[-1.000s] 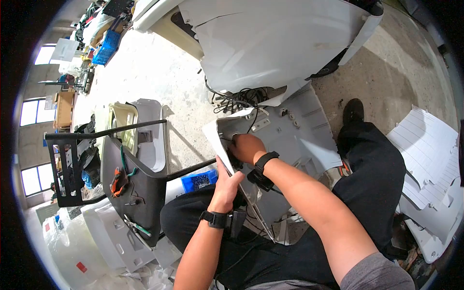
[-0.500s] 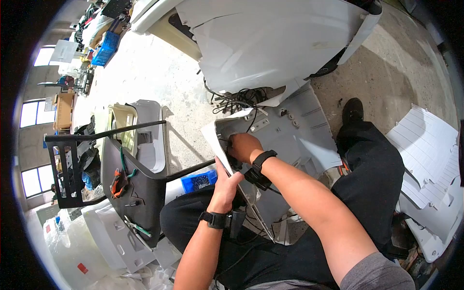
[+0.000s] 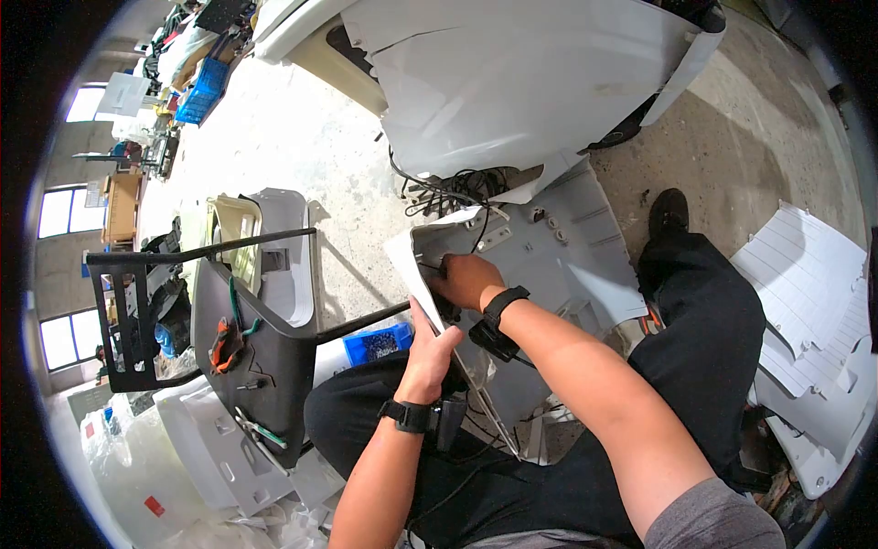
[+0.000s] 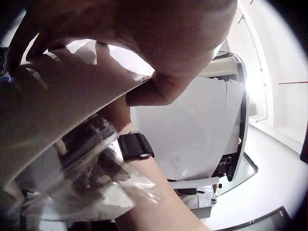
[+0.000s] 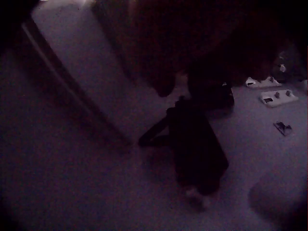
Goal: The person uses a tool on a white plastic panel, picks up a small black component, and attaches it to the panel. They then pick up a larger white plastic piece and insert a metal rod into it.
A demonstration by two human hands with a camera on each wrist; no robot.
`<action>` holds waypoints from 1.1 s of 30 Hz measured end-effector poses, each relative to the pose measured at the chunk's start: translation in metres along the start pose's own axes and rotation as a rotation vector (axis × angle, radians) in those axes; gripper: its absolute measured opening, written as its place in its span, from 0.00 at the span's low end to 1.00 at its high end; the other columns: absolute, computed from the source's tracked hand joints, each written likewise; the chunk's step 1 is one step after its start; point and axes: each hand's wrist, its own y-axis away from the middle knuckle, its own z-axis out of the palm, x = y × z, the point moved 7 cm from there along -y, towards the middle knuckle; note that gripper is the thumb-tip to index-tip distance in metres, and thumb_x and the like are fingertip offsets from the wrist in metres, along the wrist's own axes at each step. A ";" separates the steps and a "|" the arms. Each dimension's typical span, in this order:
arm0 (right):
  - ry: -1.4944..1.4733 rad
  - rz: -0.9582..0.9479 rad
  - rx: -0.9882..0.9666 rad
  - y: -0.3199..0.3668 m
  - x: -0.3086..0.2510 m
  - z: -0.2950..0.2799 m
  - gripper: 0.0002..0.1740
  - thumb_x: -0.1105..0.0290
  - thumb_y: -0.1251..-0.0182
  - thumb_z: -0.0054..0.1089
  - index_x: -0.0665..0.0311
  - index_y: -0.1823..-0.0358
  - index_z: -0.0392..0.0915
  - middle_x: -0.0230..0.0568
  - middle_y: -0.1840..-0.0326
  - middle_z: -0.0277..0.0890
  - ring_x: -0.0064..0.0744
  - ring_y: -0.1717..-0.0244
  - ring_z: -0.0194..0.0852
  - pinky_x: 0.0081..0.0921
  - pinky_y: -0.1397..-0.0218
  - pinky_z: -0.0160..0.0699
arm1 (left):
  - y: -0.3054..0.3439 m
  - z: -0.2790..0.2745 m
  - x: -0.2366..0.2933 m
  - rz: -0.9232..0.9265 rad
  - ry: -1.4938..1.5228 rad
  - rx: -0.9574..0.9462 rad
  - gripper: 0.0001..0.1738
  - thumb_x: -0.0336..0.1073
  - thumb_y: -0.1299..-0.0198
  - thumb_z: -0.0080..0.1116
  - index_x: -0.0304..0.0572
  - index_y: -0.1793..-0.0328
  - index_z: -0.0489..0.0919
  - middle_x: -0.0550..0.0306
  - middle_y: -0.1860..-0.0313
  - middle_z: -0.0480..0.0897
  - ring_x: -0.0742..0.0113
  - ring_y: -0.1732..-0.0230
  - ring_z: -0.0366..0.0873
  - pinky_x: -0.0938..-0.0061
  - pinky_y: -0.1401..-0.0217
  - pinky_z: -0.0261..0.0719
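Observation:
A large white plastic housing (image 3: 585, 233) lies open-side up across the person's lap and the floor. My left hand (image 3: 428, 361) grips the edge of its near left wall (image 3: 403, 258), thumb on one side and fingers on the other. Inside that corner, my right hand (image 3: 471, 282) reaches down with curled fingers. In the dim right wrist view, its fingertips meet the upper end of a dark boxy part (image 5: 199, 149) against the housing's inner face; I cannot tell its exact kind. Clear plastic film (image 4: 115, 202) shows in the left wrist view beside the right wrist strap.
A bundle of black cables (image 3: 457, 188) lies past the housing, below a big white shell (image 3: 521, 82). To the left, a dark grey panel (image 3: 265, 357) carries orange-handled pliers (image 3: 224, 346). A blue bin (image 3: 377, 342) of small parts sits near the left knee. White panels (image 3: 805, 274) lie right.
The right hand shifts slightly inside the housing's corner, its wrist turning a little back and forth. The left hand keeps its grip on the wall.

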 end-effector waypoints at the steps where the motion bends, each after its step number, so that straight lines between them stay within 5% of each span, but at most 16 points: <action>1: 0.021 0.012 -0.029 -0.006 0.006 0.011 0.15 0.60 0.45 0.54 0.61 0.61 0.81 0.51 0.60 0.80 0.49 0.57 0.79 0.42 0.54 0.78 | -0.001 -0.001 0.000 0.026 -0.018 0.003 0.50 0.30 0.52 0.49 0.42 0.24 0.35 0.54 0.39 0.64 0.64 0.44 0.63 0.75 0.41 0.61; 12: 0.116 -0.108 -0.053 -0.004 -0.004 0.014 0.14 0.60 0.43 0.49 0.61 0.64 0.79 0.50 0.64 0.80 0.50 0.59 0.78 0.41 0.56 0.77 | 0.002 0.000 -0.001 -0.028 -0.015 0.002 0.51 0.30 0.51 0.48 0.42 0.24 0.31 0.53 0.38 0.64 0.64 0.44 0.64 0.75 0.42 0.63; 17: 0.100 -0.014 -0.112 -0.004 0.000 0.013 0.15 0.65 0.45 0.51 0.60 0.59 0.81 0.50 0.58 0.80 0.48 0.56 0.79 0.42 0.53 0.78 | 0.004 0.004 0.004 -0.034 0.017 -0.026 0.51 0.30 0.50 0.48 0.43 0.24 0.32 0.53 0.36 0.63 0.64 0.42 0.64 0.74 0.40 0.62; 19: 0.092 -0.033 -0.102 -0.003 -0.003 0.011 0.15 0.65 0.45 0.51 0.60 0.59 0.80 0.49 0.58 0.80 0.48 0.56 0.79 0.42 0.53 0.78 | 0.004 0.002 0.008 -0.004 -0.008 0.014 0.55 0.31 0.53 0.51 0.36 0.25 0.28 0.54 0.51 0.67 0.69 0.61 0.64 0.79 0.59 0.66; 29: 0.073 -0.136 -0.012 -0.005 -0.003 0.011 0.13 0.63 0.45 0.51 0.59 0.61 0.77 0.51 0.65 0.79 0.52 0.61 0.78 0.44 0.58 0.77 | 0.004 0.003 0.009 0.001 0.002 -0.003 0.55 0.31 0.53 0.51 0.35 0.25 0.28 0.51 0.46 0.65 0.68 0.58 0.64 0.79 0.55 0.67; 31: 0.079 -0.150 -0.005 -0.004 -0.005 0.009 0.13 0.63 0.45 0.51 0.58 0.61 0.77 0.51 0.65 0.79 0.52 0.61 0.78 0.44 0.59 0.77 | 0.006 0.006 0.010 -0.028 0.035 -0.002 0.49 0.27 0.52 0.48 0.45 0.24 0.37 0.56 0.39 0.64 0.65 0.43 0.63 0.75 0.41 0.61; 33: 0.087 -0.166 0.003 -0.002 -0.008 0.006 0.13 0.63 0.45 0.52 0.57 0.60 0.77 0.51 0.64 0.79 0.52 0.61 0.78 0.44 0.59 0.77 | 0.003 0.003 0.007 -0.005 0.021 -0.001 0.51 0.29 0.53 0.49 0.40 0.25 0.33 0.53 0.42 0.64 0.66 0.50 0.63 0.77 0.48 0.64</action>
